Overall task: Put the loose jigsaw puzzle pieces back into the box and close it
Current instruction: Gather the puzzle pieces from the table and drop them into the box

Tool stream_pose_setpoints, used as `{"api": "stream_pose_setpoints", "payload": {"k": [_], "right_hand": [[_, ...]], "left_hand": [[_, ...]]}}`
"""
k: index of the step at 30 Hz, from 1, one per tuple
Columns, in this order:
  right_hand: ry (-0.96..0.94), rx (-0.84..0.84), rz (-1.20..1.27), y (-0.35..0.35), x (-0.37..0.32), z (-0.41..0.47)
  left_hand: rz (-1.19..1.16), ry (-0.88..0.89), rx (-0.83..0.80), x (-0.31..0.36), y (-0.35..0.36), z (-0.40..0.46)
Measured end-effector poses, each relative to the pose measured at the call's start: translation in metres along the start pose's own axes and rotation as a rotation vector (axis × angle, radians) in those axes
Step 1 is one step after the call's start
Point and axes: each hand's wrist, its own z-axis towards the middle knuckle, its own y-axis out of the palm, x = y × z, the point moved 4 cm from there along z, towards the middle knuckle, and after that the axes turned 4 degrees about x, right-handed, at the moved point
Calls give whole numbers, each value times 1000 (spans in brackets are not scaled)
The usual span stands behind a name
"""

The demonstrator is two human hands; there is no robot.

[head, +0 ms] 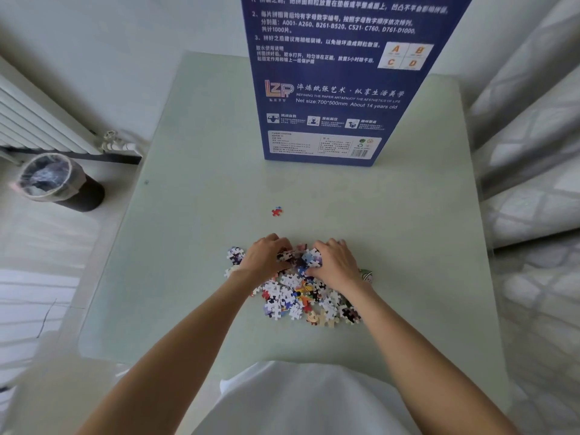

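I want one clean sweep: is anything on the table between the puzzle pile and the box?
Only a stray red piece lies on the bare table between the pile and the upright blue box. Both the left hand and the right hand already grip pieces.

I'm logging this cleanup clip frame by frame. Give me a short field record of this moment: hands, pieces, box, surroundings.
left hand: left hand curled over the far edge of the pile, gathering pieces
right hand: right hand curled on the pile beside it
pile: loose puzzle pieces heaped on the table, between and beneath both hands
stray piece: one red piece lying apart, farther from the person
box: blue puzzle box standing upright at the table's far side; opening out of view
floor: lined waste bin left of the table
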Motion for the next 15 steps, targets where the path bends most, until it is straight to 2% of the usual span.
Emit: {"api": "stream_pose_setpoints", "payload": {"k": [9,15], "right_hand": [[-29,139,145,-16,-8,-12],[-69,234,94,-44,-1,-25]], "left_hand": [[-159,-85,157,-9,-19,-11],[-227,-106,176,-13,-33,-19]]}}
